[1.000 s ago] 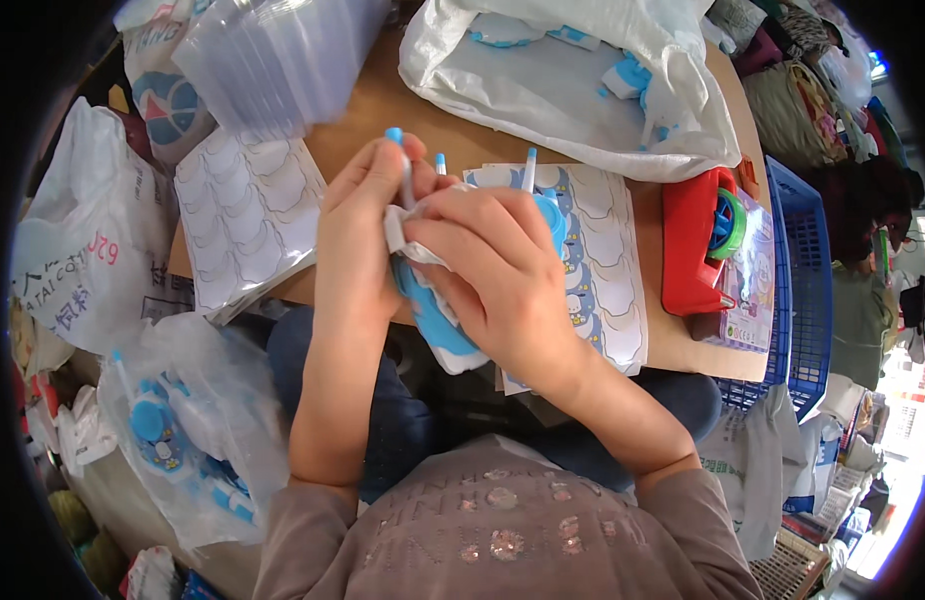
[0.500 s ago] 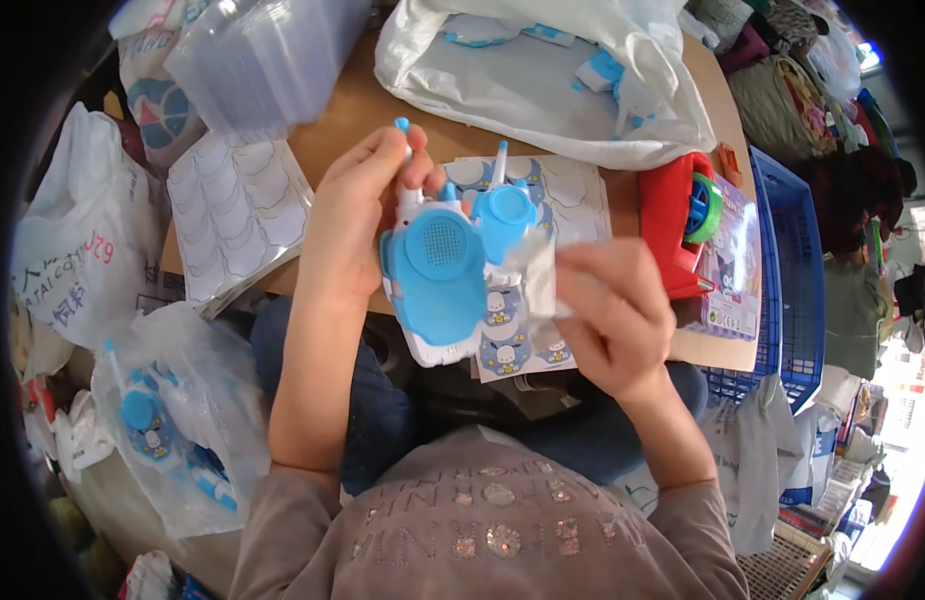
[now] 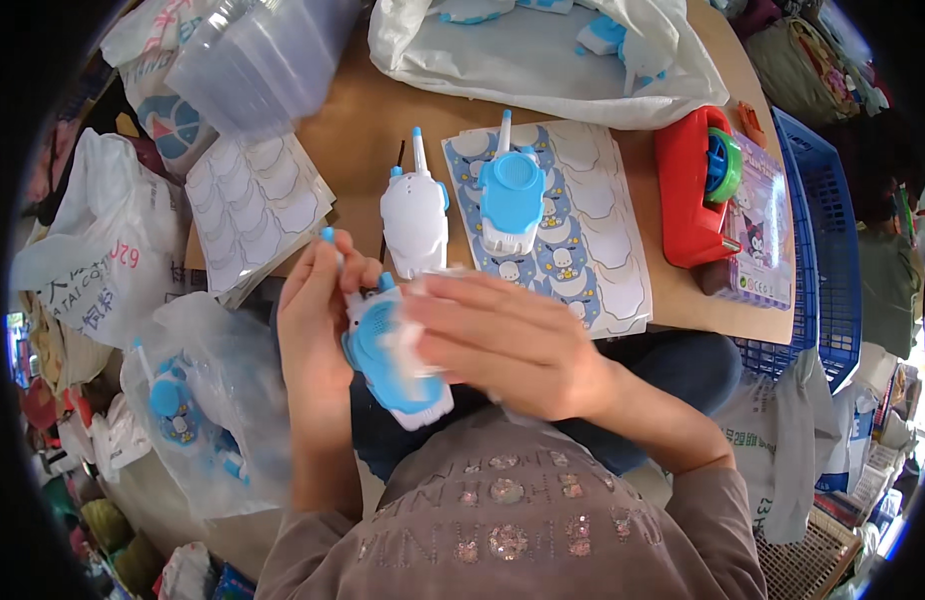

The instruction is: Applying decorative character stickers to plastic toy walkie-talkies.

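From the head camera, the left hand (image 3: 318, 310) grips a blue and white toy walkie-talkie (image 3: 393, 355) over the lap, and the right hand (image 3: 503, 340) presses flat on it. The toy could slip and fall. Two more toys (image 3: 463, 205) lie on the brown table (image 3: 358, 130), with bags all around

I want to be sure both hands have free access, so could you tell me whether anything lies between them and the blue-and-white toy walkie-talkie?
Nothing visible does. The left hand already grips the blue-and-white plastic toy walkie-talkie from its side, and the right hand lies flat over its front, touching it. The two similar toys stand apart on the table.
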